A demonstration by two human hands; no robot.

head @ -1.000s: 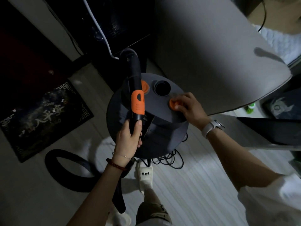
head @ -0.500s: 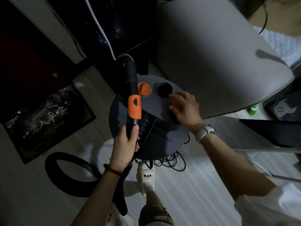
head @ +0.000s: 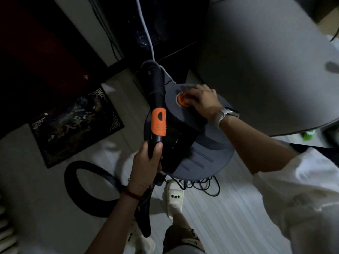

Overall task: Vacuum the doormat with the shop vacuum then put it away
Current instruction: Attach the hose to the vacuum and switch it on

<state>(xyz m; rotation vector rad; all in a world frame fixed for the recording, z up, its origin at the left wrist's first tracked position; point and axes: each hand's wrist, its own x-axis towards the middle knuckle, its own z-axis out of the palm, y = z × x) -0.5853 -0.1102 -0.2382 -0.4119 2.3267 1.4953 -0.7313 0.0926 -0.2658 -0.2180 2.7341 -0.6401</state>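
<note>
Dim room, left hand [head: 146,162] gripping black vacuum wand [head: 156,107], right hand [head: 201,101] apparently curled on orange knob [head: 181,100] atop grey shop vacuum [head: 205,154], doormat [head: 73,123] nearby.

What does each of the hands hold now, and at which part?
Left hand grips the black wand at its lower end, below the orange band. Right hand holds the orange knob on the vacuum lid.
</note>
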